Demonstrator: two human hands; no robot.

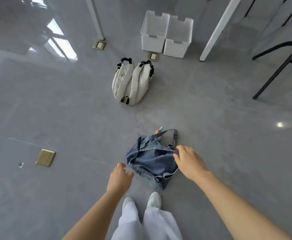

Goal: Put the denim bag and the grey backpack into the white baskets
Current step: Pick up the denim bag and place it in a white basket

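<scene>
The denim bag [151, 159] lies crumpled on the grey floor just ahead of my feet, its strap looped toward the far side. My left hand [120, 177] hovers at the bag's left edge, fingers curled and holding nothing. My right hand [187, 161] rests over the bag's right edge with fingers spread. The grey backpack [133, 80] lies flat farther ahead, black straps at both ends. Two white baskets [166, 33] stand side by side beyond it; nothing shows inside them.
A white table leg [218, 30] slants down right of the baskets, another leg [96, 18] to their left. A black chair [283, 58] stands at the far right. Brass floor sockets [46, 157] sit flush in the floor. My white shoes [141, 201] are behind the bag.
</scene>
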